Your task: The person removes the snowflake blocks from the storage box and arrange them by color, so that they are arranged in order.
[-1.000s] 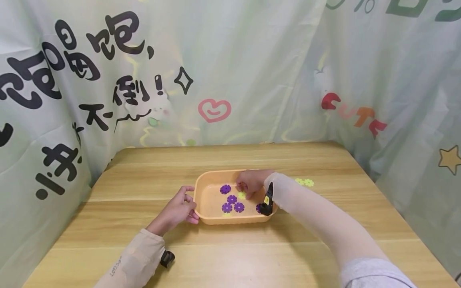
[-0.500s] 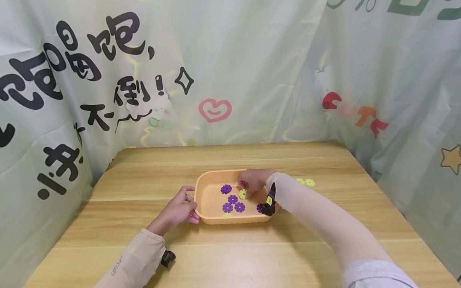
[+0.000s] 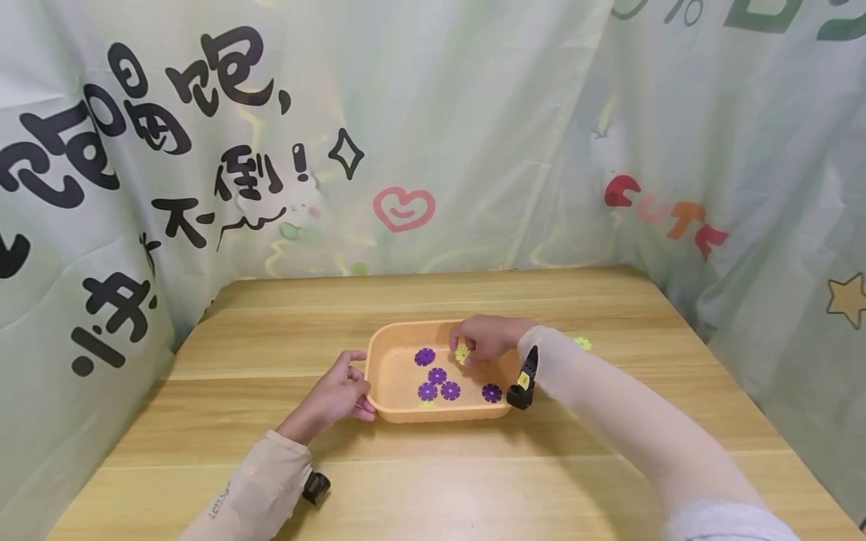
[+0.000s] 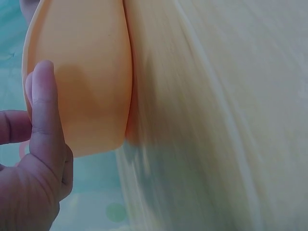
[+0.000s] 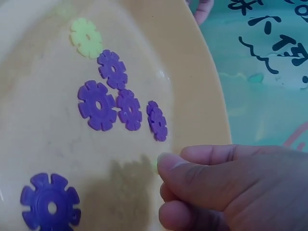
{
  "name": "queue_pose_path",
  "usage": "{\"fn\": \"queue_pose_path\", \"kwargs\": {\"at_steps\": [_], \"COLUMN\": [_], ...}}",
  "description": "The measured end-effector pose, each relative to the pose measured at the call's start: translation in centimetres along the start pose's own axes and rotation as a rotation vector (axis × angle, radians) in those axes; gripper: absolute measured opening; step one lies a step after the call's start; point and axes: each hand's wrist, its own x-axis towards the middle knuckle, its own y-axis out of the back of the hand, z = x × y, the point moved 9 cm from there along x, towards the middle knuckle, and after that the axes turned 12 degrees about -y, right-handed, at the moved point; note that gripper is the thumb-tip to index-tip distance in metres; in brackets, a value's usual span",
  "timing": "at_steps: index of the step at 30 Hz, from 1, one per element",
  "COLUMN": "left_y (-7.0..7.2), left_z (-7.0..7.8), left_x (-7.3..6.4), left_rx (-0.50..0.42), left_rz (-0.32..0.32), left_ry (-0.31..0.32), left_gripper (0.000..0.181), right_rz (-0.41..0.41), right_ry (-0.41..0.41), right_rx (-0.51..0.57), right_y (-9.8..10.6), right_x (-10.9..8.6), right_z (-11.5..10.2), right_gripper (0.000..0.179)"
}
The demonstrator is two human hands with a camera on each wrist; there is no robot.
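My left hand (image 3: 333,396) grips the left end of an orange plastic basin (image 3: 389,376). In the left wrist view its thumb (image 4: 45,110) lies along the outer wall, with a finger at the rim. Over the basin's back right part, my right hand (image 3: 492,336) pinches a yellow snowflake disc (image 3: 463,355) between thumb and fingers; in the right wrist view the hand hides nearly all of it. Several purple snowflake discs (image 5: 97,106) lie on the basin floor, two of them overlapping. One yellow disc (image 5: 86,38) lies by the near wall.
On the wooden table (image 3: 433,473), more yellow (image 3: 582,343) shows behind the right forearm, right of the basin. A printed cloth (image 3: 467,135) hangs behind the table and along both sides. Each wrist wears a black camera strap (image 3: 524,379).
My right hand has moved up and to the right with the yellow disc, uncovering the purple disc at the basin's right end. The left hand and basin have stayed put.
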Motion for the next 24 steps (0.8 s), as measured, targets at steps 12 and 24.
{"fn": "queue_pose_path", "kwargs": {"at_steps": [12, 24], "left_y": [-0.1, 0.1], "left_z": [0.4, 0.3], "left_x": [-0.2, -0.1], "left_rx": [0.008, 0.023], "left_rz": [0.012, 0.002], "left_ry": [0.012, 0.016], "left_gripper": [0.056, 0.055], "right_rz": [0.063, 0.150], "right_ry": [-0.052, -0.024], "right_rx": [0.141, 0.236], "right_y": [1.9, 3.3], "right_x": [-2.8, -5.3], "right_z": [2.0, 4.2], "right_gripper": [0.035, 0.035]}}
